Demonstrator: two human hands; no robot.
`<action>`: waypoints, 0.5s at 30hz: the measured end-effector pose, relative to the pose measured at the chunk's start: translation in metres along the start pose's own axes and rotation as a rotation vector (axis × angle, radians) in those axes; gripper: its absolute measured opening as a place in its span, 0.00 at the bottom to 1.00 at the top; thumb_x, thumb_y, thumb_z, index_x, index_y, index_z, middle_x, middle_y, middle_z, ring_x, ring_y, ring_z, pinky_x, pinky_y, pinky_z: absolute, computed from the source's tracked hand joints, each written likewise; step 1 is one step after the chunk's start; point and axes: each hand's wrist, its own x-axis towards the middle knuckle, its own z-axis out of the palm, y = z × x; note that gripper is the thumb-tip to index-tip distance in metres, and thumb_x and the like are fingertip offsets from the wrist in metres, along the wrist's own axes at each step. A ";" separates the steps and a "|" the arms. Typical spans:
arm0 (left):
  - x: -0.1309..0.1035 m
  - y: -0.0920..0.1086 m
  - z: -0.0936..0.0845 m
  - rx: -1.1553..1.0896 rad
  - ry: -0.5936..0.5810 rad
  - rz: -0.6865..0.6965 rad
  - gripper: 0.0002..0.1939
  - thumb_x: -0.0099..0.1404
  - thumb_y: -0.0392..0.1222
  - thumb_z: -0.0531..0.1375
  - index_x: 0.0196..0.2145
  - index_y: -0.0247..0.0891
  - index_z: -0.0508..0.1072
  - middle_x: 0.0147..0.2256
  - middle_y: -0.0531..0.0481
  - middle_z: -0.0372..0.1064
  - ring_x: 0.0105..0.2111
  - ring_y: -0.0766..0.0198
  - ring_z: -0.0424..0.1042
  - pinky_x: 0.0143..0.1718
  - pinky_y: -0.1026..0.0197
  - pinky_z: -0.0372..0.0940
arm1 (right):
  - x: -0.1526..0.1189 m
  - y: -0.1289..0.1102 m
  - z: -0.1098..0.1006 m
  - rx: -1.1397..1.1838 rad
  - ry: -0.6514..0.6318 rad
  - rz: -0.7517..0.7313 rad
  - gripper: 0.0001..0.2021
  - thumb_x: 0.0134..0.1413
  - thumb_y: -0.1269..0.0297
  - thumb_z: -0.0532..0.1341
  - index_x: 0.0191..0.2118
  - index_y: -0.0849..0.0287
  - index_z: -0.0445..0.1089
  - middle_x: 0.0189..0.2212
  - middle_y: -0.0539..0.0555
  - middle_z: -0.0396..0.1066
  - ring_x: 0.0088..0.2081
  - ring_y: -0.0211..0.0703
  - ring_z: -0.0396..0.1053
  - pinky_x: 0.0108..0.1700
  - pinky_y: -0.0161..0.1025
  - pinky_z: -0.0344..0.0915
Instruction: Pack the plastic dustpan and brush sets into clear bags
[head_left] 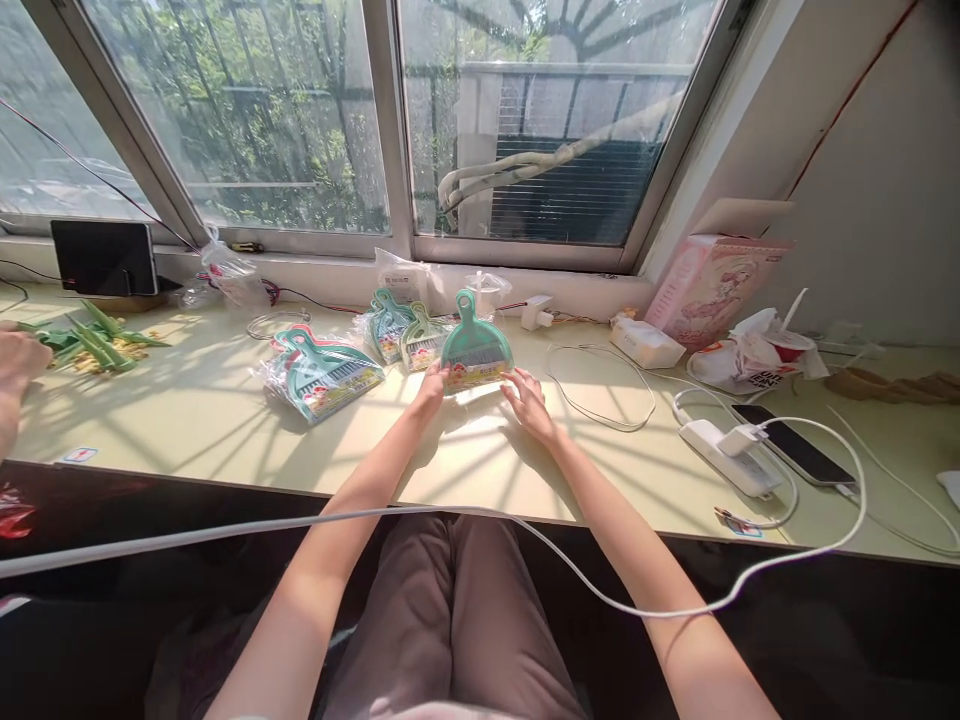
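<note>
A green dustpan-shaped pack [477,345] with a printed label stands tilted up near the middle of the table. My left hand [433,388] grips its lower left edge with closed fingers. At its lower right corner is my right hand [527,400], fingers bent against the edge. Similar wrapped green packs [390,325] lie just behind and to the left, one of them a paler green pack [424,338]. Farther left, a pile of wrapped green and pink packs [322,372] lies flat.
White cable crosses low before me. At right are a power strip [727,458], phone [795,445], pink box [712,290] and crumpled wrapper [739,355]. At left, a tablet [103,258], green leaves [101,338] and another person's hand [19,375].
</note>
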 end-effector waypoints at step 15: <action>-0.019 0.014 -0.005 -0.215 -0.123 -0.131 0.22 0.66 0.38 0.69 0.57 0.36 0.77 0.50 0.39 0.83 0.61 0.43 0.77 0.63 0.43 0.70 | 0.006 -0.019 0.000 0.683 -0.064 0.282 0.19 0.55 0.44 0.70 0.40 0.55 0.77 0.40 0.57 0.83 0.46 0.53 0.79 0.53 0.49 0.75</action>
